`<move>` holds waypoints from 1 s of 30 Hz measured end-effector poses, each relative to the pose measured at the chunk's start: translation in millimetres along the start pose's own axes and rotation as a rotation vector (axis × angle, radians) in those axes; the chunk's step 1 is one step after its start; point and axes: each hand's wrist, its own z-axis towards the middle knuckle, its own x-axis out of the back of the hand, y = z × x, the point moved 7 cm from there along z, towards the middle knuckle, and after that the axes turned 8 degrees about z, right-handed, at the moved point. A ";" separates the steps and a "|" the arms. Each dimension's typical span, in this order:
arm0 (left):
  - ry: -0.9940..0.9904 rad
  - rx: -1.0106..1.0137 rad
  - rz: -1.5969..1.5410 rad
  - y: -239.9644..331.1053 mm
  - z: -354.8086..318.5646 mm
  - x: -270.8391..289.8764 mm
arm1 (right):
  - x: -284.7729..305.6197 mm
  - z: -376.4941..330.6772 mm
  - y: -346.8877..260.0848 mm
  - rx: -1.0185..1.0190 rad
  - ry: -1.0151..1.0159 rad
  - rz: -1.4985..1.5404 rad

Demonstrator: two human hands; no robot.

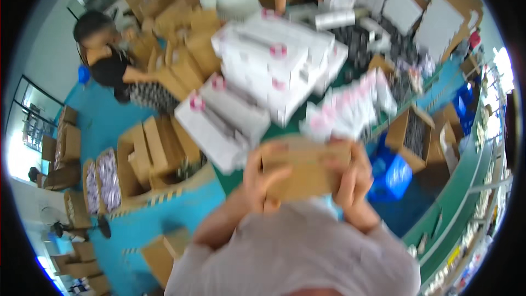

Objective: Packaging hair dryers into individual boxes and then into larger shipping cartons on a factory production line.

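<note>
Both of my hands hold a small brown cardboard box (304, 169) close in front of my chest. My left hand (263, 178) grips its left end with the fingers wrapped over the front. My right hand (353, 178) clasps its right end. The picture is blurred by motion. Just beyond the box, a heap of white and pink packages (350, 111) lies on the green table (296, 126). Stacks of long white boxes (274, 71) with pink round marks cover the table further out.
Open brown cartons (148, 156) stand on the blue floor at my left, some filled with small packets. A blue bag (390, 175) and an open carton (411, 131) sit at my right. Two people work at the table's far side; another person crouches at the left.
</note>
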 end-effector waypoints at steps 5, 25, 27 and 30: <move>0.123 -0.065 0.210 -58.6 -5.0 -15.9 | -14.9 -33.8 55.6 -0.164 -0.045 -0.073; 0.196 0.034 -0.096 -1.4 -7.3 -4.9 | -4.7 4.2 38.3 -0.057 0.026 0.079; 0.229 0.062 -0.091 -3.0 -9.8 -4.1 | 6.9 -1.5 10.0 0.056 0.013 0.042; 0.285 0.139 0.107 -14.4 -21.7 -3.6 | -13.8 11.4 40.5 -0.045 -0.015 0.012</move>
